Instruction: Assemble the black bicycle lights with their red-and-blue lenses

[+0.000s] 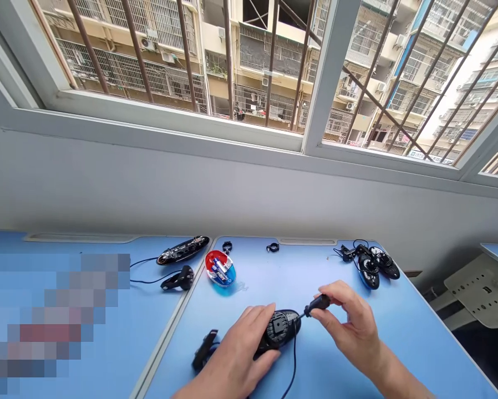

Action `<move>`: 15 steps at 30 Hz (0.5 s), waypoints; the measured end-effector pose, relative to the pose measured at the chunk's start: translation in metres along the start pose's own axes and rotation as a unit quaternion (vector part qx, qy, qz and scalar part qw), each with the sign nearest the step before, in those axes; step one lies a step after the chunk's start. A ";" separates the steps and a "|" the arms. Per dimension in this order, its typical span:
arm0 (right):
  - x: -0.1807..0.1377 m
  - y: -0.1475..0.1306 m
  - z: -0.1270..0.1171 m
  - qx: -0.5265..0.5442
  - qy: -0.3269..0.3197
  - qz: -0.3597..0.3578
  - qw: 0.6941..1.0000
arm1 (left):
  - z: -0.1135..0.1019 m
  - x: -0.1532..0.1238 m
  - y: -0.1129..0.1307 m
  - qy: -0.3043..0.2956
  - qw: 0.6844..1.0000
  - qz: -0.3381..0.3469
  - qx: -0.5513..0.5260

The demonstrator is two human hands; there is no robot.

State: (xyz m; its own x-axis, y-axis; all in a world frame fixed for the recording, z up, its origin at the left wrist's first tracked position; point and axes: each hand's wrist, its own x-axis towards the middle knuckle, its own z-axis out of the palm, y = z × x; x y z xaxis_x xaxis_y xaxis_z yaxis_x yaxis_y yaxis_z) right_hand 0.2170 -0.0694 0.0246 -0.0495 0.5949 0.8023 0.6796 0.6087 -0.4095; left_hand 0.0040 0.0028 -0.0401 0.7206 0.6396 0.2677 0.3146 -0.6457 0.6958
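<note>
The left hand (pixel 243 346) hides one end of the gripped device (pixel 289 322) and part of the clip (pixel 204 350) beside it. Below the grip, the bottom edge cuts off the cable (pixel 294 354); well left — a blur (pixel 61 316) over the table (pixel 120 354). The tip of the tool (pixel 319 302) looks indistinct.

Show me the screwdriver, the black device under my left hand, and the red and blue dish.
Screwdriver (pixel 318 303): head view, on its dark handle.
Black device (pixel 279 326): head view, on the ribbed round part.
Red and blue dish (pixel 213 256): head view, on the red inner wall.

Black device (pixel 283 328), blue tabletop (pixel 315 357)
</note>
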 end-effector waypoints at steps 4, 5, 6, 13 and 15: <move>-0.001 0.002 -0.002 0.009 -0.024 -0.031 0.999 | -0.002 0.001 0.003 -0.012 1.000 -0.009 0.005; 0.000 0.002 -0.005 0.014 -0.045 -0.029 0.998 | -0.002 0.001 0.004 -0.017 1.000 -0.012 0.003; 0.001 0.003 -0.008 0.015 -0.067 -0.026 0.997 | -0.003 0.001 0.005 -0.021 1.000 -0.015 0.001; 0.003 0.008 -0.025 0.114 -0.139 0.033 0.983 | -0.005 0.001 0.006 -0.023 0.999 -0.026 -0.010; 0.002 0.008 -0.023 0.140 -0.126 0.057 0.980 | -0.003 0.001 0.004 -0.019 1.000 -0.021 -0.010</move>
State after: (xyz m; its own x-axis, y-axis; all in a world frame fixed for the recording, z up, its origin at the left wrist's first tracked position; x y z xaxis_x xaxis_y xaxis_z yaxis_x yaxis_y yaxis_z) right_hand 0.2390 -0.0756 0.0335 -0.1882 0.7565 0.6264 0.4648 0.6304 -0.6217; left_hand 0.0040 0.0021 -0.0353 0.7299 0.6496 0.2126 0.3334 -0.6099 0.7190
